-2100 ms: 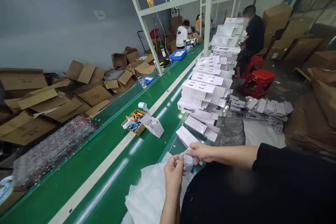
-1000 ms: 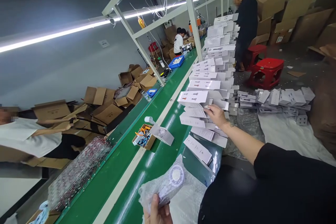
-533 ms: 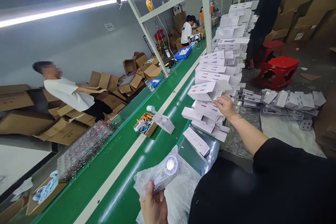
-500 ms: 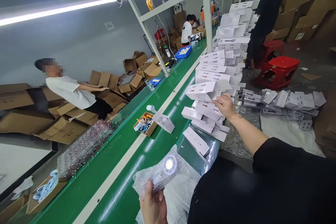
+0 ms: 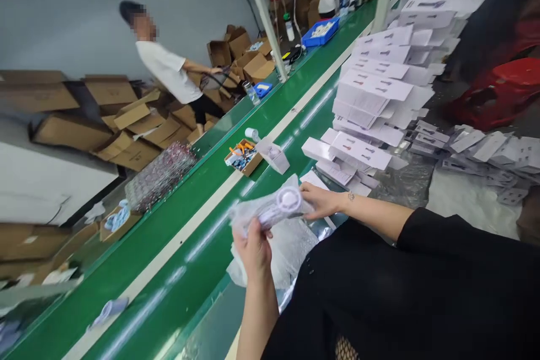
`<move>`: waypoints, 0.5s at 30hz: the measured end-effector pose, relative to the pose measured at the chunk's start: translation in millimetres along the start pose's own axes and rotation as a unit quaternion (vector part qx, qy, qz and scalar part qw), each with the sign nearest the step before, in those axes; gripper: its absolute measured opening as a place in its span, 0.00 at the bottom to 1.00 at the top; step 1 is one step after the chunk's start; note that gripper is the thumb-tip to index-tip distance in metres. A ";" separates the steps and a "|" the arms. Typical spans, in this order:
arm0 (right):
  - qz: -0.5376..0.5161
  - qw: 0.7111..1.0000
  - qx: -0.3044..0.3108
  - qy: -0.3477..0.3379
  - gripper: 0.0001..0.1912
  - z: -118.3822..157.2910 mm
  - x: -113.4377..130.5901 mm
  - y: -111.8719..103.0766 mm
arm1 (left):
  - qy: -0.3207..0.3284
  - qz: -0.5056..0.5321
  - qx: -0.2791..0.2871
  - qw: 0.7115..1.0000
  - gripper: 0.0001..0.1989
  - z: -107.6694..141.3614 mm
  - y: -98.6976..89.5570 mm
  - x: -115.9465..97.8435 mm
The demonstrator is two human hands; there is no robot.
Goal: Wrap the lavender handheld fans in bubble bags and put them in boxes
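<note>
My left hand (image 5: 255, 247) grips the handle end of a pale, round-headed device (image 5: 289, 199) wrapped in clear plastic. At the other end, my right hand (image 5: 320, 201) holds the wrap beside the round head, its fingers closed. Below the device, translucent bubble bags (image 5: 287, 250) lie at the bench edge. White printed boxes (image 5: 358, 149) are piled just beyond my right hand. An open white box (image 5: 273, 156) stands on the green belt, beside a small carton (image 5: 244, 158) of orange and blue parts.
The green conveyor (image 5: 202, 230) runs diagonally, with a lilac item (image 5: 108, 312) lying on it at lower left. Across it, a person in a white shirt (image 5: 166, 70) stands among brown cartons. A metal post (image 5: 264, 17) rises from the far edge. Red stools (image 5: 502, 90) are at right.
My right hand has left the box pile and come down to the wrapped device. My left hand has raised the device slightly. The view has shifted, and a lilac item now shows on the belt.
</note>
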State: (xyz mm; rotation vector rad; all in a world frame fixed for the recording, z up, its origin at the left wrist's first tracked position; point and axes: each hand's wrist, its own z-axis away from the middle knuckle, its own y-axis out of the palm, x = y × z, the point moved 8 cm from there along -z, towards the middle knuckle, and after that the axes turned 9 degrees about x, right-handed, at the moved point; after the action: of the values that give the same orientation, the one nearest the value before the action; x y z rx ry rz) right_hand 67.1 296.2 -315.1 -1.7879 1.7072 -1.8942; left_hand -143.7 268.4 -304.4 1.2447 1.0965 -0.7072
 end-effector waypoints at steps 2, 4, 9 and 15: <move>-0.012 1.000 -0.006 -0.008 0.16 -4.5 -2.5 8.7 | -0.013 -0.031 -0.012 0.999 0.19 -3.9 -2.3 6.3; -0.006 1.000 -0.004 -0.012 0.15 -9.2 -0.1 11.5 | -0.026 -0.033 -0.032 0.999 0.19 -5.4 -11.7 6.5; -0.011 0.999 -0.031 -0.017 0.16 -17.5 7.2 4.5 | -0.068 0.046 -0.046 0.996 0.20 -4.7 -31.0 -5.6; -0.042 0.998 0.044 0.002 0.19 -18.0 -24.5 31.0 | -0.042 -0.182 -0.003 0.982 0.18 -11.9 -30.4 -2.4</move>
State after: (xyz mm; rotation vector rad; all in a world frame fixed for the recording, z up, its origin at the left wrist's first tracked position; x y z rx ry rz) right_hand 43.6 311.4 -348.3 -1.8506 1.5480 -1.9737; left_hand -174.9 272.8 -313.1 1.0092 1.2693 -1.0218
